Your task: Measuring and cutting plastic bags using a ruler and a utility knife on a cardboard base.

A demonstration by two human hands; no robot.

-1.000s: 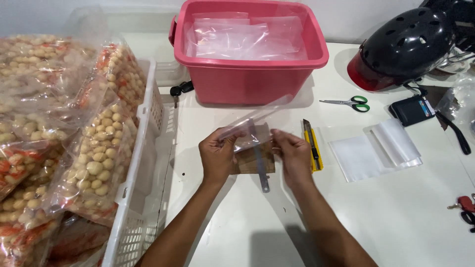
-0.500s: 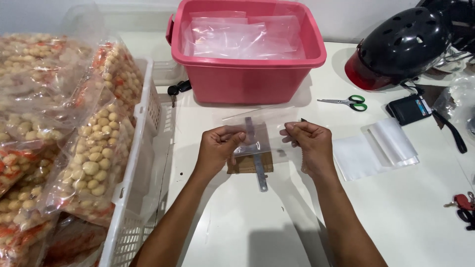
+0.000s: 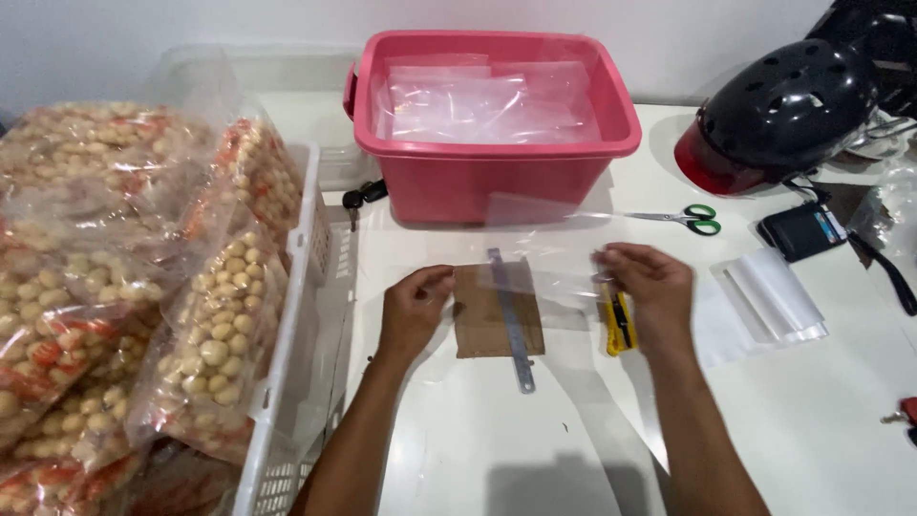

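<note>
Clear plastic bag (image 3: 535, 250), frame centre: left hand (image 3: 413, 308) & right hand (image 3: 648, 287) pinch its edges; better kept taut, flat over cardboard pad (image 3: 482, 320) w/ steel ruler (image 3: 511, 320).

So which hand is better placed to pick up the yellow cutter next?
Probably the right hand. The yellow cutter lies just beneath it on the table. The left hand pinches the other edge of the clear plastic sheet, across the cardboard piece and metal ruler.

We see a clear plastic bag (image 3: 549, 253), thin and see-through, stretched nearly flat just above a brown cardboard square (image 3: 497, 311) and a metal ruler (image 3: 511, 320) lying across it
</note>
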